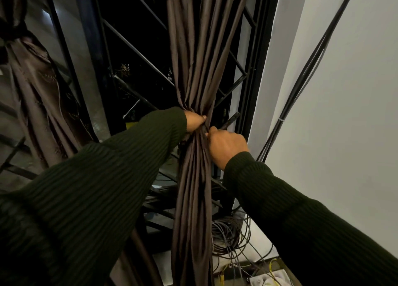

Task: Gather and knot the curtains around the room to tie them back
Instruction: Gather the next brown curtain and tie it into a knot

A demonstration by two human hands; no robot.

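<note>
A dark brown curtain (pixel 193 48) hangs in the middle of the view, bunched into a narrow bundle in front of a barred window. My left hand (pixel 195 121) grips the bundle from the left at its pinched waist. My right hand (pixel 226 146) grips the same bundle from the right, just below the left hand, with its fingers curled into the folds. Below both hands the curtain falls straight down in tight pleats. A second brown curtain (pixel 32 76) hangs at the far left, gathered at about shoulder height.
Black window bars (pixel 137 48) stand behind the curtain with darkness outside. A white wall (pixel 344 91) fills the right side, with black cables (pixel 305 70) running down it. Coiled wires (pixel 230 236) lie on the floor at the wall's foot.
</note>
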